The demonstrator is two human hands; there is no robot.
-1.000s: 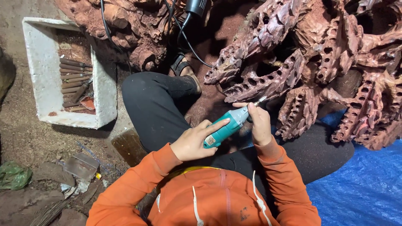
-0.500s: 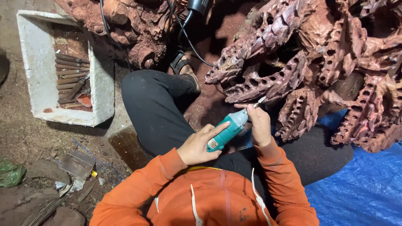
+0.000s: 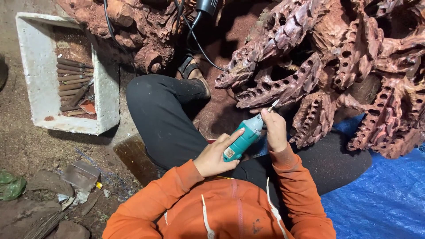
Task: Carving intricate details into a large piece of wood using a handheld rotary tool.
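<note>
A teal rotary hand grinder (image 3: 242,139) lies across both of my hands above my lap. My left hand (image 3: 215,155) grips its rear body, index finger stretched along it. My right hand (image 3: 274,128) pinches the front end by the metal bit (image 3: 273,105). The bit tip sits right at the lower edge of a large reddish carved wood sculpture (image 3: 336,66) full of drilled holes and finger-like branches. I wear orange sleeves and black trousers, sitting with my legs folded.
A white foam box (image 3: 31,71) holding several wooden-handled chisels stands at the left. Black cables (image 3: 195,40) hang over another reddish root piece (image 3: 133,26) at the top. A blue tarp (image 3: 389,194) covers the ground at the right. Scraps and a wooden block (image 3: 135,157) lie left of my knee.
The view has shifted slightly. My hands and the grinder stay at almost the same spot by the carving's lower edge.
</note>
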